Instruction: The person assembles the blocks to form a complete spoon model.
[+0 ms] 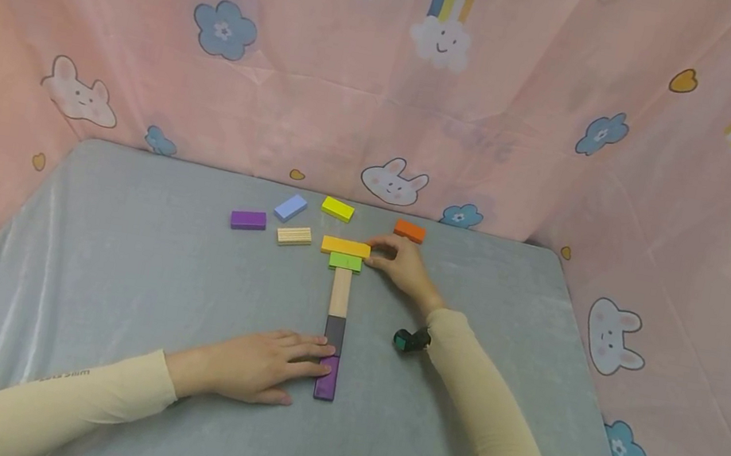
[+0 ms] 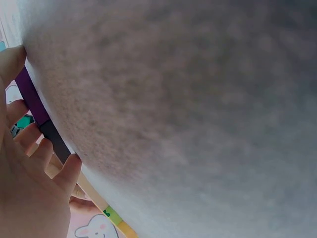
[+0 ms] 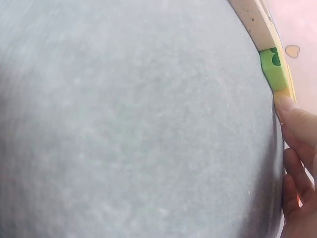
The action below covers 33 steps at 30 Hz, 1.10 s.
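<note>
On the grey cloth, a line of flat blocks runs away from me: a purple block (image 1: 325, 387), a dark grey block (image 1: 335, 329), a plain wood block (image 1: 340, 292) and a green block (image 1: 345, 262). A yellow-orange block (image 1: 344, 247) lies crosswise at the far end, against the green one. My left hand (image 1: 259, 363) lies palm down from the left, its extended fingertips resting on the purple and dark grey blocks. My right hand (image 1: 406, 267) pinches the right end of the yellow-orange block between thumb and fingers; the right wrist view shows the thumb (image 3: 292, 111) on it.
Behind the line lie a second purple block (image 1: 248, 220), a light blue block (image 1: 291, 207), a ridged wood block (image 1: 294, 236), a bright yellow block (image 1: 337, 209) and an orange-red block (image 1: 410, 231). Pink printed curtains (image 1: 326, 116) enclose the table's back and sides.
</note>
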Motion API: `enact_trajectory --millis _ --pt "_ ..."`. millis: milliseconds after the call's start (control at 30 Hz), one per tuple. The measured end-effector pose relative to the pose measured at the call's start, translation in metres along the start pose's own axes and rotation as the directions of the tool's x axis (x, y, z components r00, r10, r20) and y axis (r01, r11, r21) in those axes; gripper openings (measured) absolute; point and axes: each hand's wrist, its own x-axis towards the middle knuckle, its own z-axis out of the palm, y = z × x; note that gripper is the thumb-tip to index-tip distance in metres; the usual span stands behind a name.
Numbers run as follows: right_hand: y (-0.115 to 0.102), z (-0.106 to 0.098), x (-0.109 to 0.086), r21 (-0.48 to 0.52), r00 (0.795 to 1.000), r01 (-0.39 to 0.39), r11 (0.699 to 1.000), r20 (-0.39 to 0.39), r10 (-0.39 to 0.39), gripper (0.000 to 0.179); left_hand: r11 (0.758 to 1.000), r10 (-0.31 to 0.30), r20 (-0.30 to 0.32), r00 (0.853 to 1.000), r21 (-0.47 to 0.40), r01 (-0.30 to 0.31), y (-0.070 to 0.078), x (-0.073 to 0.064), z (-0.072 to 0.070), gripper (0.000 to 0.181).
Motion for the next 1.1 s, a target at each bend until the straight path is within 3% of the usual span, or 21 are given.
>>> enact_trajectory --millis 500,933,1100 --pt "-0.002 -0.002 0.001 -0.009 1.000 -0.010 1.000 0.021 0.010 0.033 1.000 0.000 -0.001 1.000 -0.008 0.000 0.001 0.000 0.000 0.065" --pt "-0.006 -0.015 0.007 0.022 0.980 -0.083 0.996 0.181 0.078 0.037 1.000 -0.001 -0.008 1.000 -0.012 0.001 0.000 0.001 0.002 0.065" --pt "-0.010 -0.018 0.011 0.001 0.979 -0.088 0.996 0.185 0.087 0.035 1.000 -0.001 -0.012 1.000 -0.008 0.001 0.000 0.000 0.003 0.065"
